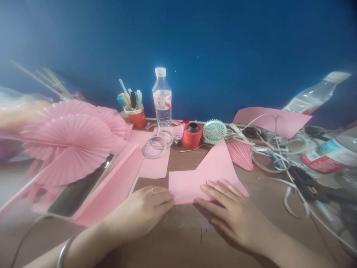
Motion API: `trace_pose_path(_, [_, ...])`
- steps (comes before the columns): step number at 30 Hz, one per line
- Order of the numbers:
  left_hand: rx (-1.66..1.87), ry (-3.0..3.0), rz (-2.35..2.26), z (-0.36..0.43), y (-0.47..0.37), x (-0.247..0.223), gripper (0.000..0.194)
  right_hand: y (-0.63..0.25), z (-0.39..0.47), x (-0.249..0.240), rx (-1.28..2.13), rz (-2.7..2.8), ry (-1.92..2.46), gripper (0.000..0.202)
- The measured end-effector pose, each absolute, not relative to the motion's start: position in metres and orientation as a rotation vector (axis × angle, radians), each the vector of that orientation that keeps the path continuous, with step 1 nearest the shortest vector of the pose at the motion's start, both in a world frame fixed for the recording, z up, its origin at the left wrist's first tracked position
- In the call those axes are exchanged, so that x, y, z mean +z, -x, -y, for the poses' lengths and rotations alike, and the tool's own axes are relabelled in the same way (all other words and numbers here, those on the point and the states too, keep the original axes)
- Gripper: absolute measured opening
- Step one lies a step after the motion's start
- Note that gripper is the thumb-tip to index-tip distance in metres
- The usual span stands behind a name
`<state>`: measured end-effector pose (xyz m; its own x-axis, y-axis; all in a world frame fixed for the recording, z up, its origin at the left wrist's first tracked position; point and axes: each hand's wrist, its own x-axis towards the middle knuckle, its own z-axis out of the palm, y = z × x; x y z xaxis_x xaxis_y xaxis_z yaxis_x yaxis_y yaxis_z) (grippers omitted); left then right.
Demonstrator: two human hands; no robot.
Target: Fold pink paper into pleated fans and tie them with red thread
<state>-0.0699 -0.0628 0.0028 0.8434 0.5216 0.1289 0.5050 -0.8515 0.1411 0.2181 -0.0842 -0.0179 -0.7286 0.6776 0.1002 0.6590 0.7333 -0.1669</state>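
Observation:
A folded sheet of pink paper (209, 171) lies on the brown table (178, 238), with one flap angled up toward the back. My left hand (147, 208) is at the paper's lower left corner, its fingers closed together on the edge; a ring and a bracelet show on it. My right hand (228, 212) rests on the paper's lower right part with fingers spread flat. Just behind the sheet stand a red spool (192, 136) and a small white fan (214, 130).
Pleated pink paper fans (69, 145) and a dark tablet-like object (80, 190) lie left. Tape rings (154, 147), a bottle (162, 100) and a pen cup (136, 116) stand behind. Right are a pleated piece (241, 154), cords, bottles (329, 156) and a black glue gun (315, 188).

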Motion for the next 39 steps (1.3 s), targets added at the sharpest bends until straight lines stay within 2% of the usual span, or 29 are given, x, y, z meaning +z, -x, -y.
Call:
trace_pose_path(5, [0.175,-2.95,-0.774,0.059,0.071,0.007,0.028,-0.219,0.083,-0.018,0.131,2.831,1.087,0.046])
trace_pose_path(14, [0.3,-2.949,-0.694,0.051,0.076,0.015,0.028,-0.22,0.084,-0.022,0.077,2.854,1.074,0.047])
trace_pose_path(19, [0.318,-2.99,-0.7,0.056,0.073,0.013,0.021,-0.219,0.085,-0.02,0.102,2.841,1.105,0.047])
trace_pose_path(25, [0.177,-3.087,-0.688,0.064,0.067,0.008,0.034,-0.217,0.085,-0.019,0.104,2.79,1.084,0.046])
trace_pose_path(34, [0.161,-3.081,-0.815,0.072,0.06,0.001,0.028,-0.217,0.087,-0.017,0.062,2.767,1.097,0.044])
trace_pose_path(39, [-0.038,-2.981,-0.861,0.075,0.053,0.007,0.051,-0.216,0.086,-0.016,0.097,2.769,1.095,0.044])
